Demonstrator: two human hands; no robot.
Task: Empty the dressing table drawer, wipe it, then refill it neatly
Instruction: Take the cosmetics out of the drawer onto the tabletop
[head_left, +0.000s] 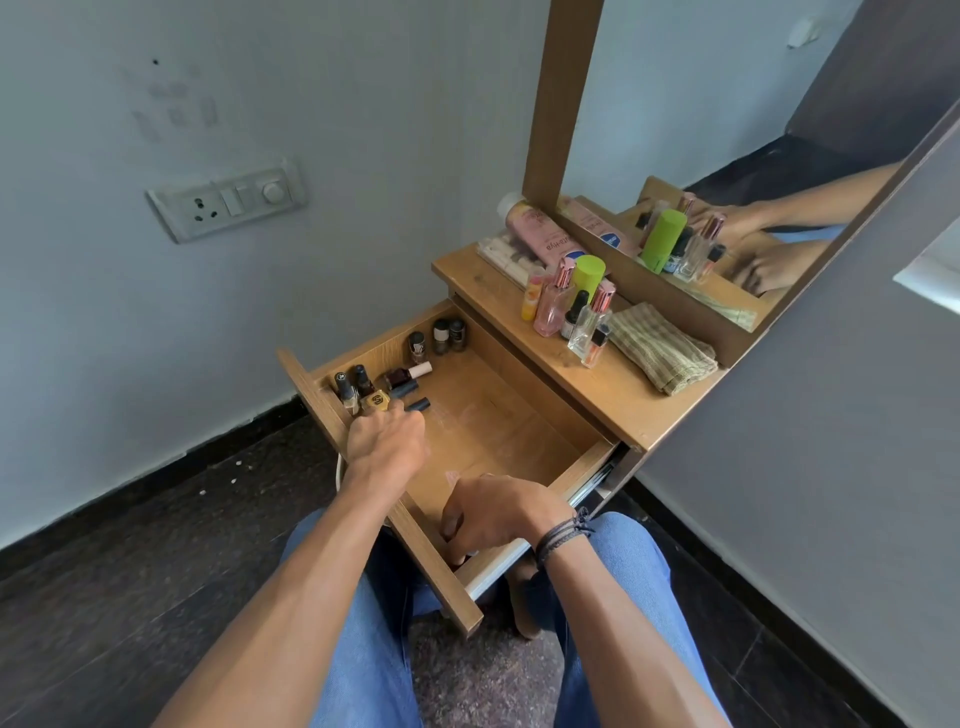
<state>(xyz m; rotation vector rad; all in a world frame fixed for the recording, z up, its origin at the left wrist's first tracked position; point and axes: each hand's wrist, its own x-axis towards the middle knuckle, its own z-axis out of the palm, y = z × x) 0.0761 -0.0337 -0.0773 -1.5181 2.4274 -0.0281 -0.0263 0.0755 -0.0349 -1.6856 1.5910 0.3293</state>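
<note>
Head view, from the left: a switch panel (223, 200) is set in the pale wall, well apart from the furniture. The drawer (498, 415) stands pulled out from under the bench (597, 379), over the person's lap, and most of its wooden floor is bare. Along its left wall stand small nail polish bottles: two dark-capped ones (350, 387) near the front corner and three more (441, 338) upright at the back corner. Between these groups a dark bottle with a white cap (410, 375) lies on its side, and a short dark tube (418, 404) lies just beside it.

The left hand (387, 441) reaches over the drawer's front left corner, its grip narrow, fingers curled round a gold-capped bottle (375, 401). The right hand (493, 512) is down in the near right corner of the drawer, fingers bent against the front panel; whether its grip holds anything cannot be told.

On the bench lies a pink lotion bottle (540, 236). In front of it stand a green-capped cylinder (588, 273), a yellow tube (531, 296) and two clear perfume bottles (553, 304), close together. A folded striped cloth (662, 345) lies just right of them, below the mirror (727, 130).
</note>
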